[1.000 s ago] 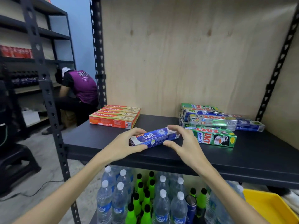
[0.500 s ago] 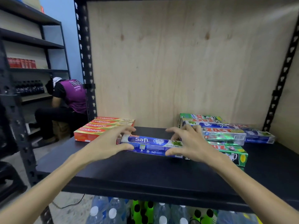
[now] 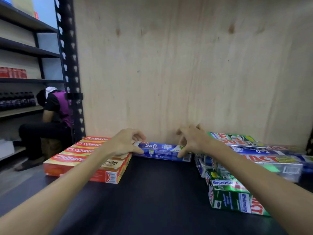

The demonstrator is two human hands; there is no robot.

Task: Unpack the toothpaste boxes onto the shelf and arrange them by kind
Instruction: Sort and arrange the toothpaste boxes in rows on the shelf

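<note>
The blue box (image 3: 162, 150) is held at its ends by the left hand (image 3: 124, 144) and right hand (image 3: 193, 141), fingers curled, at the back of the shelf (image 3: 152, 192). Red boxes (image 3: 84, 156) are grouped; the mixed pile (image 3: 254, 160) is judged unsorted.

The long blue cardboard toothpaste box (image 3: 162, 150) at the back reads "Safi" on its top and again, smaller, on its front face. The red-and-gold flat boxes (image 3: 81, 156) each say "Colgate". The green foil-wrapped box (image 3: 235, 197) shows "Whitening" twice and what looks like "ZACT", partly blurred.
</note>
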